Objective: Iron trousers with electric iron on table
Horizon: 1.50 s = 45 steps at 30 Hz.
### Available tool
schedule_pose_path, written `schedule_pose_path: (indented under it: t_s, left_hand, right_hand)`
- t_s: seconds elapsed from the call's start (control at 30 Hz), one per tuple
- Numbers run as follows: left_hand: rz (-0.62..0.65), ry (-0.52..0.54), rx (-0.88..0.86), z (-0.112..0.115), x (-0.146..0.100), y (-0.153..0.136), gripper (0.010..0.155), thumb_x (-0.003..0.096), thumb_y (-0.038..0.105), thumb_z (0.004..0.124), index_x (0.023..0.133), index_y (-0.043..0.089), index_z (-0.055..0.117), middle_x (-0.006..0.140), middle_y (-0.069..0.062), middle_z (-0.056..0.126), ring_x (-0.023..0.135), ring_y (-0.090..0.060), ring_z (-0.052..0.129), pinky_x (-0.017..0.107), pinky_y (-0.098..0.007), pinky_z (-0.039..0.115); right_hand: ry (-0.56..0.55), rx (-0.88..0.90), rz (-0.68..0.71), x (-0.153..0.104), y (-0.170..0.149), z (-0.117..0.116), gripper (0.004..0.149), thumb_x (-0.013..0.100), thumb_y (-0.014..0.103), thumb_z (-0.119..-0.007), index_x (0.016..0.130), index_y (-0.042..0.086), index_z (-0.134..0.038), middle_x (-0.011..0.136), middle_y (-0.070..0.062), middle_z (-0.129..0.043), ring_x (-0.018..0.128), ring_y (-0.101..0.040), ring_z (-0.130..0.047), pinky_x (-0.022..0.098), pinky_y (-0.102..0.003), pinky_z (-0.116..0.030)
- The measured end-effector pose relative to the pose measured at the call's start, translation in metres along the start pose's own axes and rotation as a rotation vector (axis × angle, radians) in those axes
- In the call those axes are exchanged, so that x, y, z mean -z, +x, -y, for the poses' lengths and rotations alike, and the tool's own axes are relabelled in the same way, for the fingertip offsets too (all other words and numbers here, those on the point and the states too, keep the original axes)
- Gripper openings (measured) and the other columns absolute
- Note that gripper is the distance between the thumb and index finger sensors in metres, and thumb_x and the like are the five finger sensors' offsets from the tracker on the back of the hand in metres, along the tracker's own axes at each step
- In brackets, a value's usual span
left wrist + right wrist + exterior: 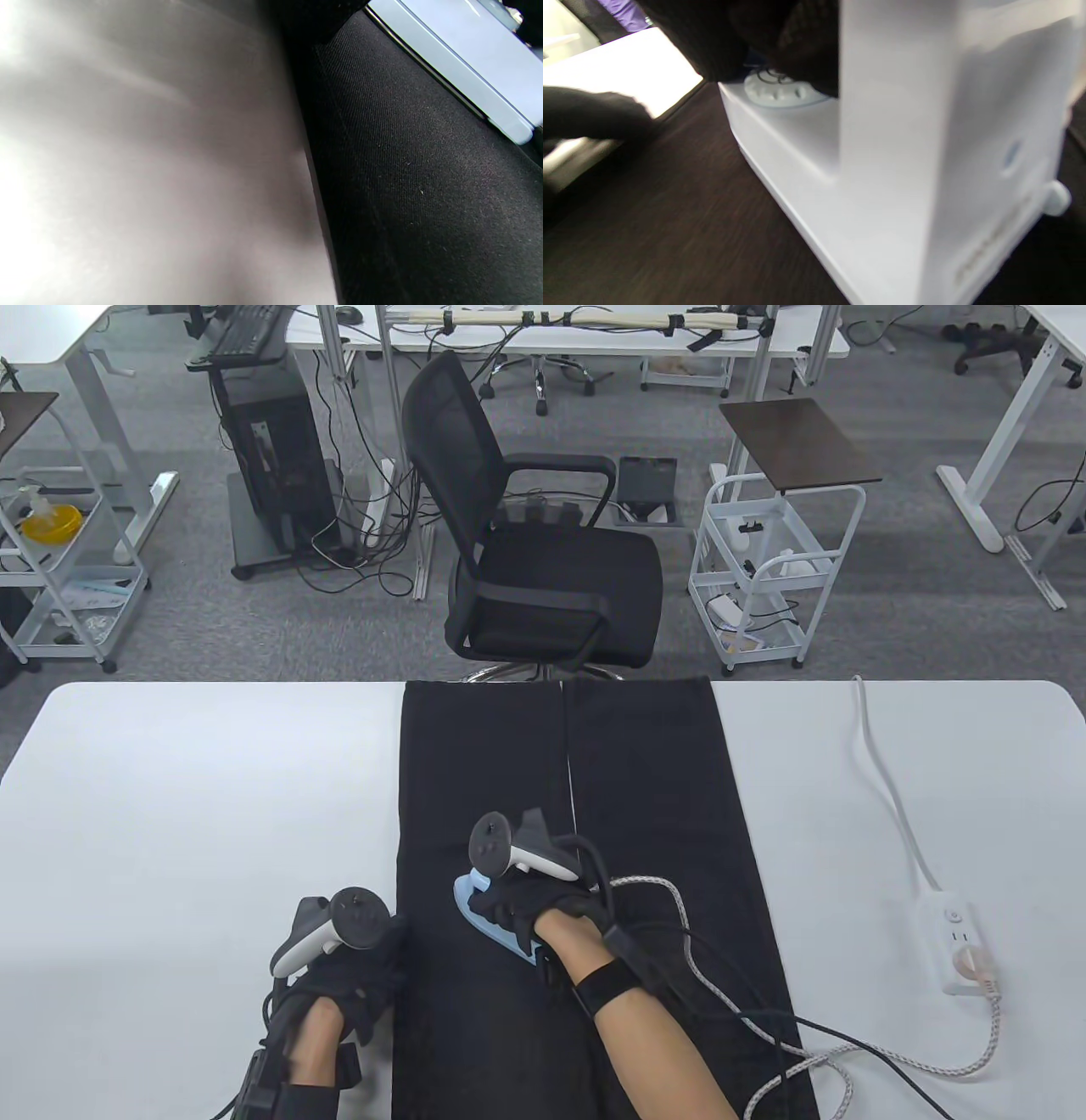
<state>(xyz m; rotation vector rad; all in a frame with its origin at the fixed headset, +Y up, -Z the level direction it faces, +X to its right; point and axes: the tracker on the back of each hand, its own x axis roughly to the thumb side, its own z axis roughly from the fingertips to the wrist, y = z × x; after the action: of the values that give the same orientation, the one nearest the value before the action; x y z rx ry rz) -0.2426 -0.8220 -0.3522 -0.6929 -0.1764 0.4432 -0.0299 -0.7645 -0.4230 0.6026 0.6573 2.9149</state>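
On the white counter (212, 780), black trousers (645, 780) lie flat, legs running from near edge to far edge; the light-blue iron (496, 918) sits soleplate-down on the left leg, near end; the right hand (543, 903) has its fingers curled round the iron's handle; the left hand (352, 976) rests at the trousers' left edge, fingers on the fabric, whether straight or curled cannot be told; the braided cord (848, 1052) runs right across the trousers to a white power strip (959, 937) on the counter's right side.
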Motion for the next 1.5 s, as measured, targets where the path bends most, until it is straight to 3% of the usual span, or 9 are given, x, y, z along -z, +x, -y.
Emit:
schedule_pose_path:
  t_s: [0.43, 0.63, 0.73, 0.97, 1.3, 1.5]
  left_hand:
    - [0.001, 0.010, -0.004, 0.002, 0.000, 0.001, 0.077, 0.0661, 0.028, 0.067, 0.115, 0.015, 0.010, 0.115, -0.017, -0.007, 0.099, -0.050, -0.010, 0.058, -0.081, 0.009]
    - [0.004, 0.012, -0.009, 0.002, 0.000, 0.000, 0.077, 0.0661, 0.028, 0.067, 0.115, 0.015, 0.010, 0.115, -0.017, -0.007, 0.099, -0.050, -0.011, 0.057, -0.080, 0.008]
    - [0.004, 0.012, -0.011, 0.002, 0.000, 0.000, 0.077, 0.0661, 0.028, 0.067, 0.115, 0.015, 0.010, 0.115, -0.017, -0.007, 0.099, -0.050, -0.011, 0.057, -0.080, 0.008]
    - [0.005, 0.010, -0.012, 0.002, 0.000, 0.000, 0.077, 0.0662, 0.028, 0.067, 0.115, 0.015, 0.010, 0.115, -0.017, -0.007, 0.099, -0.050, -0.011, 0.057, -0.080, 0.008]
    - [0.005, 0.009, -0.009, 0.002, 0.001, 0.000, 0.077, 0.0663, 0.029, 0.067, 0.115, 0.015, 0.010, 0.115, -0.017, -0.007, 0.099, -0.050, -0.011, 0.057, -0.080, 0.008]
    - [0.005, 0.010, -0.006, 0.002, 0.001, 0.000, 0.077, 0.0663, 0.028, 0.067, 0.115, 0.015, 0.010, 0.115, -0.017, -0.007, 0.099, -0.050, -0.010, 0.057, -0.080, 0.008]
  right_hand:
    - [0.013, -0.100, 0.175, -0.117, 0.052, -0.060, 0.054, 0.061, 0.050, -0.079, 0.089, 0.005, -0.066, 0.047, 0.009, -0.090, 0.028, -0.006, -0.097, 0.036, -0.043, -0.089]
    - [0.019, -0.120, 0.196, -0.148, 0.066, -0.077, 0.055, 0.062, 0.050, -0.078, 0.089, 0.005, -0.065, 0.048, 0.009, -0.090, 0.029, -0.005, -0.097, 0.036, -0.043, -0.090]
    - [0.015, -0.126, 0.198, -0.152, 0.068, -0.078, 0.055, 0.062, 0.050, -0.078, 0.090, 0.004, -0.065, 0.048, 0.009, -0.090, 0.029, -0.005, -0.097, 0.036, -0.043, -0.090]
    - [0.022, -0.105, 0.191, -0.127, 0.062, -0.066, 0.055, 0.062, 0.050, -0.078, 0.090, 0.005, -0.066, 0.048, 0.009, -0.090, 0.030, -0.006, -0.097, 0.036, -0.044, -0.089]
    - [-0.023, -0.002, -0.044, -0.020, 0.022, -0.011, 0.054, 0.061, 0.050, -0.078, 0.089, 0.005, -0.066, 0.048, 0.009, -0.090, 0.030, -0.007, -0.097, 0.037, -0.044, -0.089]
    - [-0.070, 0.055, -0.190, 0.018, -0.007, 0.011, 0.055, 0.060, 0.050, -0.079, 0.089, 0.005, -0.067, 0.047, 0.009, -0.090, 0.029, -0.007, -0.097, 0.036, -0.044, -0.089]
